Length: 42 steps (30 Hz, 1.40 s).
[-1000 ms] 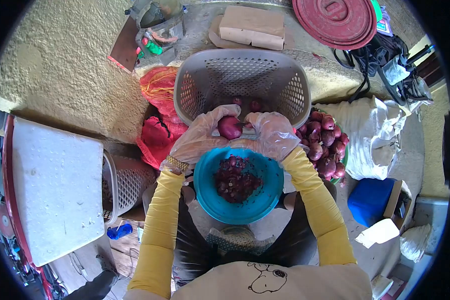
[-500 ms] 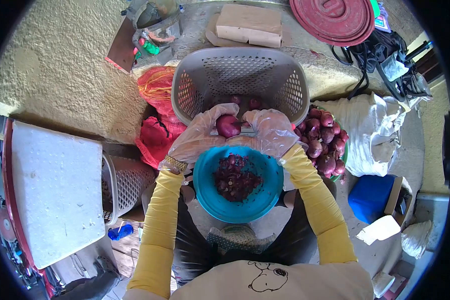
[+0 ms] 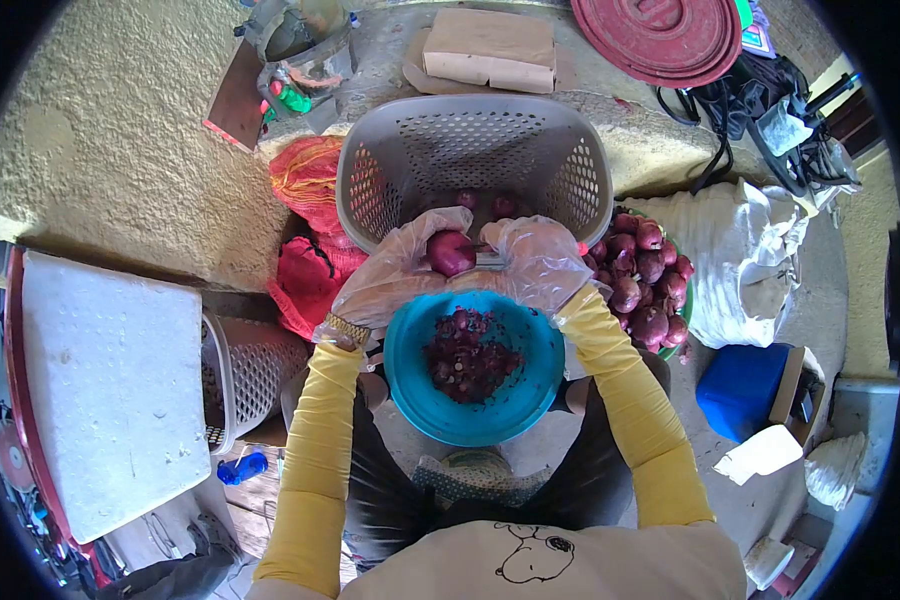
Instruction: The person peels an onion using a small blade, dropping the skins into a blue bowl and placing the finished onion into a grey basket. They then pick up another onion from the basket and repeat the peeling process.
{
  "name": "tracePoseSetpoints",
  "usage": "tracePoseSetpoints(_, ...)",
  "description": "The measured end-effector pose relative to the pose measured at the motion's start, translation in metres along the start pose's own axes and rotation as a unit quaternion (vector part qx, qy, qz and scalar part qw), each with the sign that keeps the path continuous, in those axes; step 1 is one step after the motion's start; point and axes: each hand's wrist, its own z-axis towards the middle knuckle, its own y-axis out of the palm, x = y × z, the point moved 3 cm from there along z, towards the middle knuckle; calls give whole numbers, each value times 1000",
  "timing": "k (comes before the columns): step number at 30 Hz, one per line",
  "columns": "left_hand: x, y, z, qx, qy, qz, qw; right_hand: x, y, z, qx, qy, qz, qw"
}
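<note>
Wearing a clear plastic glove, my left hand point(image 3: 400, 262) is closed around a peeled red onion point(image 3: 451, 253). My right hand point(image 3: 538, 258), gloved too, is closed beside the onion on what looks like a small knife point(image 3: 489, 259); only a thin strip shows and its handle is hidden by the fingers. Both hands are just above the far rim of a turquoise basin point(image 3: 406, 385), which holds dark onion skins and trimmings point(image 3: 470, 355). Behind them a grey perforated basket point(image 3: 475, 130) has a few red onions point(image 3: 503, 206) at its bottom.
Unpeeled red onions point(image 3: 650, 270) fill a green-rimmed container at the right, next to a white sack point(image 3: 725, 265). Red mesh bags point(image 3: 310, 275) lie left of the basket. A white foam board point(image 3: 110, 390) and another basket point(image 3: 260, 370) stand left. A blue container point(image 3: 742, 392) is right.
The whole view has shifted slightly. The onion is turned a little in my left hand, and the thin strip by my right hand shows more clearly. Both hands keep their hold.
</note>
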Motion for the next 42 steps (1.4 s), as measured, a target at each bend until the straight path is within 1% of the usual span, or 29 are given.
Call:
tracePoseSetpoints(1,1,1,0,0,0,0,1000,-1,-1,0,3,0,2,1000)
tracePoseSetpoints(2,3,2,0,10,-7,32,999,-1,-1,0,3,0,2,1000)
tracePoseSetpoints(3,5,2,0,20,-15,65,998,1,1,1,4,1,20,1000)
tracePoseSetpoints(4,4,2,1,20,-15,65,998,2,2,2,4,3,38,999)
tracePoseSetpoints(6,3,1,2,16,14,97,995,3,3,2,7,1,27,1000)
tracePoseSetpoints(8,3,1,3,19,14,102,994,4,5,2,10,-1,15,1000)
tracePoseSetpoints(10,5,2,2,21,14,108,994,5,5,1,36,-12,21,999)
tracePoseSetpoints(13,7,4,1,23,3,118,993,8,8,1,31,-22,8,999)
tracePoseSetpoints(16,3,4,2,36,2,106,994,5,4,1,20,-7,11,1000)
tracePoseSetpoints(18,1,1,2,25,37,91,995,7,5,1,24,-5,11,1000)
tracePoseSetpoints(22,0,0,3,4,51,90,995,8,9,1,28,6,-5,1000)
tracePoseSetpoints(25,3,6,3,27,34,86,995,6,5,1,33,4,8,999)
tracePoseSetpoints(27,5,7,3,29,50,63,996,5,3,1,26,13,13,999)
tracePoseSetpoints(30,3,7,4,28,73,74,994,2,0,2,18,25,20,999)
tracePoseSetpoints(32,2,9,4,31,68,55,996,1,0,2,18,28,21,999)
tracePoseSetpoints(33,2,10,4,34,63,35,997,1,1,2,21,27,21,999)
tracePoseSetpoints(35,1,10,5,41,74,43,996,3,3,2,26,27,21,999)
tracePoseSetpoints(37,3,14,6,47,84,48,994,5,4,1,71,8,29,997)
tracePoseSetpoints(39,5,19,4,61,81,-17,995,6,3,0,81,8,33,996)
tracePoseSetpoints(40,3,18,6,61,81,-16,995,6,2,0,91,7,38,995)
tracePoseSetpoints(42,-1,15,9,74,106,-8,992,4,-1,-1,77,20,41,996)
